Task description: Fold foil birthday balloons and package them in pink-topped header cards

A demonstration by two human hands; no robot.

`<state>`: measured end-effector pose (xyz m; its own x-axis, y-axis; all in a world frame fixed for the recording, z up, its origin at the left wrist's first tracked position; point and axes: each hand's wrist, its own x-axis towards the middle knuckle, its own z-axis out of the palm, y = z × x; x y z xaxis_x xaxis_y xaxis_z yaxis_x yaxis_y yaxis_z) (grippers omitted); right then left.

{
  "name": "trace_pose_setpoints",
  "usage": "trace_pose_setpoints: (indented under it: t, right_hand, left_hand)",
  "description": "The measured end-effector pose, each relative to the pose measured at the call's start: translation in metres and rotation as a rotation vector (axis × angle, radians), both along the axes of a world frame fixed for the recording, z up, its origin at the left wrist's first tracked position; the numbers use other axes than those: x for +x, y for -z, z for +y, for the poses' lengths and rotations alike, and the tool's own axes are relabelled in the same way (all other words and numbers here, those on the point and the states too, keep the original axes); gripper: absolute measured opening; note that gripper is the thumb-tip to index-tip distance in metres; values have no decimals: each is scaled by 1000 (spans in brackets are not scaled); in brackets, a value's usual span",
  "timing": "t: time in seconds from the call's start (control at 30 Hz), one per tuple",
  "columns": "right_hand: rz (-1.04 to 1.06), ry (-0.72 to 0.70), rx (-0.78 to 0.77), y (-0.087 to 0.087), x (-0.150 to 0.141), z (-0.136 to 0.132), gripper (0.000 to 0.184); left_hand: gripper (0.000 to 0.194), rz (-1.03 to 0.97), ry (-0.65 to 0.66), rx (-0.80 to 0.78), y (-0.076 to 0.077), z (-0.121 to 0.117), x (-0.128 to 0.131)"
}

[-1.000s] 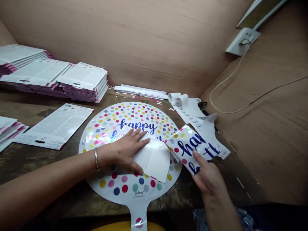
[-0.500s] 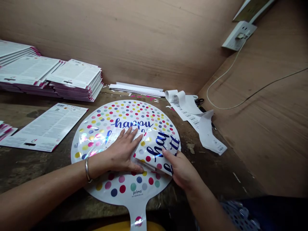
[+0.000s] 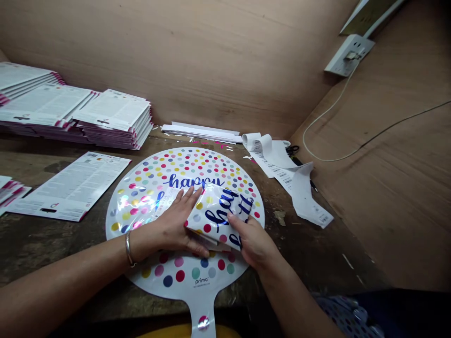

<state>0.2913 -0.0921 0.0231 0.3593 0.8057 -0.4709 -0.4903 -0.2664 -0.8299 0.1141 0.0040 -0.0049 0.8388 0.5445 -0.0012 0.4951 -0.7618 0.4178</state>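
Observation:
A flat, round foil balloon [image 3: 197, 157] with coloured dots and blue "happy" lettering lies on the table, its neck pointing toward me. On top of it is a folded foil balloon [image 3: 204, 211] with the same print. My right hand [image 3: 255, 239] grips the folded one at its right side, thumb on top and fingers underneath. My left hand [image 3: 176, 225] rests flat with fingers stretched, partly under the folded balloon's left edge. Beneath the left hand a pale printed piece shows; its kind is mostly hidden.
Stacks of printed white cards [image 3: 112, 110] stand at the back left. A single card [image 3: 70, 188] lies left of the balloon. Label strips [image 3: 278, 164] curl on the right, near black-handled scissors [image 3: 292, 150]. A cable hangs from the power socket [image 3: 349, 55].
My right hand has moved left with the folded balloon, whose left edge now overlaps my left hand more. My left hand has stayed nearly in place.

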Motion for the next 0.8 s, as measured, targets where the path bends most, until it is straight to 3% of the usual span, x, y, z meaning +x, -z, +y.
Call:
trace_pose_setpoints:
  t: [0.13,0.27,0.47,0.53,0.63,0.8]
  right_hand:
    - [138,-18,33,7,-8,12,32]
    - [194,-40,12,1,-4,11,29]
    - [-49,200,48,-20,45,-17,30]
    - [-142,151,6,-18,61,-26,32]
    - [-218,-29,-100,-6,75,-35,33]
    - [-341,-186,-122,3,70,-32,30]
  left_hand:
    - [123,5,79,8,-7,1,-2]
    - [122,10,68,49,-15,3,1]
    - [116,1,14,90,-22,7,-2]
    - [117,17,-2,84,-21,8,-5]
    - [119,24,5,98,-19,7,-7]
    - [120,30,49,95,-22,2,-2]
